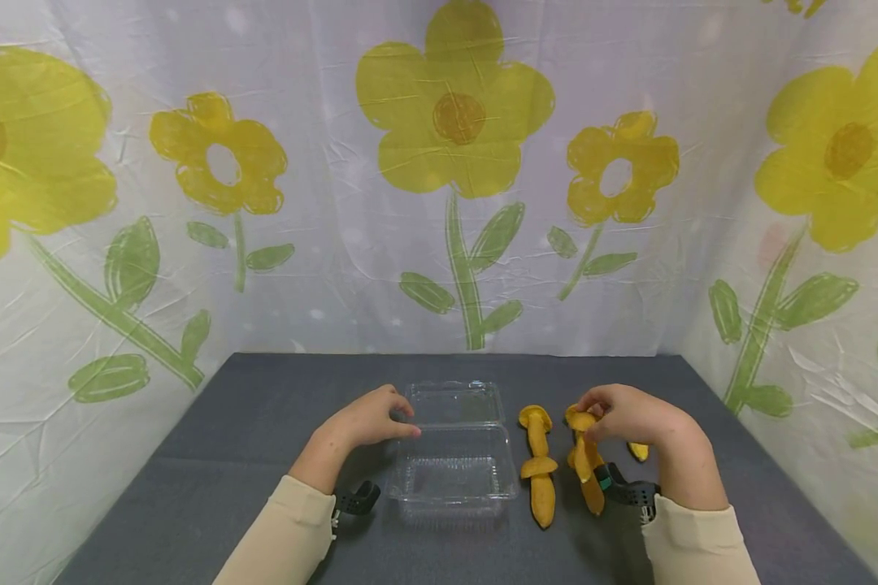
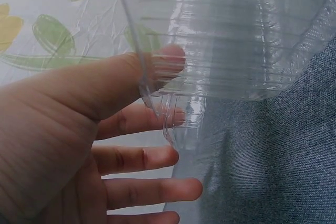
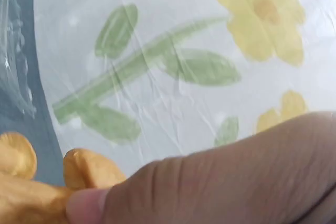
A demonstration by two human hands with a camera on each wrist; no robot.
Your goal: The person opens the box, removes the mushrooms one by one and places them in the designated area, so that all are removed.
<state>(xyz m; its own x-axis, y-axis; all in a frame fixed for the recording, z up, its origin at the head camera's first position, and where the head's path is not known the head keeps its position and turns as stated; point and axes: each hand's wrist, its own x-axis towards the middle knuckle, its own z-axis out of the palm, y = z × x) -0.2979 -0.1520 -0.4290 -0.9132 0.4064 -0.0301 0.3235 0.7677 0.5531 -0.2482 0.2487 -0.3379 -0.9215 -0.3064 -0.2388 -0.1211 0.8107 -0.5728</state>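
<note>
A clear plastic clamshell box (image 1: 453, 497) lies with its lid (image 1: 455, 393) folded back. At the box's left side is my left hand (image 1: 371, 418), its thumb and forefinger by the rim. In the left wrist view its fingers (image 2: 142, 190) are spread and fairly straight, with the thumb seen through the plastic. My right hand (image 1: 632, 418) pinches an orange-yellow mushroom (image 1: 582, 461). In the right wrist view the thumb (image 3: 157, 192) presses on that mushroom (image 3: 31, 198); the other fingers are out of sight there.
Two more mushrooms stand in line, one cap (image 1: 534, 417) behind the other (image 1: 539, 467), right of the box. Another yellow piece (image 1: 638, 452) is partly hidden by my right hand. The dark tabletop (image 1: 212, 487) meets flower-printed curtains (image 1: 322, 284) at the back and sides.
</note>
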